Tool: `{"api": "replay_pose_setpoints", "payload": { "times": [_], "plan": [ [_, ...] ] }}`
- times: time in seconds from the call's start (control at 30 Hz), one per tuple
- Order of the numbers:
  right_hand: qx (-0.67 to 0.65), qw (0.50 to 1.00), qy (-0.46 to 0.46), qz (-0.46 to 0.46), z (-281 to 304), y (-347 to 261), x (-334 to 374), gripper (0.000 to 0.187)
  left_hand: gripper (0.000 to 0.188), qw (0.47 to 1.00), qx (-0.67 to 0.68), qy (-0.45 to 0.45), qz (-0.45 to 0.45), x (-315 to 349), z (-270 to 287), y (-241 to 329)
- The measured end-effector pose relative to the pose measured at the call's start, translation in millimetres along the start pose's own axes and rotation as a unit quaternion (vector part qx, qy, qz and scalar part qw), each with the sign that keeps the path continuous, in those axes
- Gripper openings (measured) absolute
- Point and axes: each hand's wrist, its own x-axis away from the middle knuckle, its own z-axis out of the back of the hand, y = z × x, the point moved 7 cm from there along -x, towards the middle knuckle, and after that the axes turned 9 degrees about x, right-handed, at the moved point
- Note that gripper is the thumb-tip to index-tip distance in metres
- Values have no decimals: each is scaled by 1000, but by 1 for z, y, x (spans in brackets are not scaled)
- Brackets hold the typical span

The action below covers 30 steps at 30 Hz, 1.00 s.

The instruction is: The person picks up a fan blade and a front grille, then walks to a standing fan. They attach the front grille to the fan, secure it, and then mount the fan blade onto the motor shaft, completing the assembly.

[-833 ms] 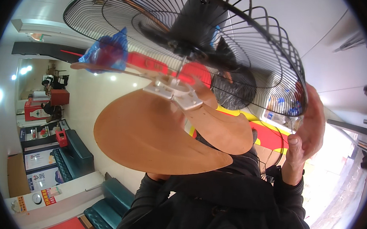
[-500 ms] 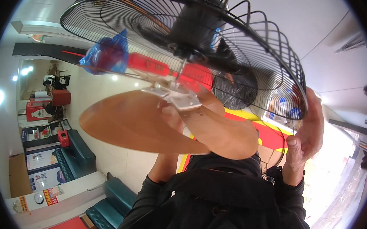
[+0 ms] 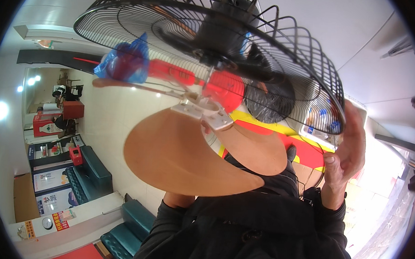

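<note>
Fan guard and blades, tilted overhead

Black wire fan guard [image 3: 288, 44] held at its right rim; tan-orange blade assembly [image 3: 187, 152] hangs just beneath, hub pale.

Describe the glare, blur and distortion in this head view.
Head view: fisheye bends the wire guard and walls toward a black rim; daylight blows out the lower right beyond the right hand; lamp glare spots at far left; the orange blade, close to the lens, looks soft; left hand hidden behind it.

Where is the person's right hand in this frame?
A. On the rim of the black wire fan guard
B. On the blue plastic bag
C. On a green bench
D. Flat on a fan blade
A: the right hand grips the right rim of the black wire fan guard.
</note>
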Motion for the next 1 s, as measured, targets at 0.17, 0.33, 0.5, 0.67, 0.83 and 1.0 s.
{"api": "replay_pose_setpoints", "payload": {
  "times": [0.17, 0.33, 0.5, 0.67, 0.83, 1.0],
  "plan": [
    [16, 1000, 8, 7, 1, 2, 0, 81, 36, 997, 37, -52, 31, 1, -26, 3],
    [26, 1000, 16, -2, 2, 3, 1, 81, 41, 990, 61, -80, 98, 2, -59, 12],
    [29, 999, 14, -7, 2, 3, 0, 80, 34, 982, 72, -106, 139, 3, -68, 17],
    [38, 999, 15, 0, 2, 4, 3, 78, 32, 979, 89, -104, 153, 4, -64, 16],
    [24, 1000, 19, -1, -1, 4, 2, 76, 33, 976, 95, -106, 162, 3, -66, 17],
    [19, 1000, 12, -8, 0, 4, 1, 76, 40, 975, 66, -139, 162, 6, -72, 21]
  ]
}}
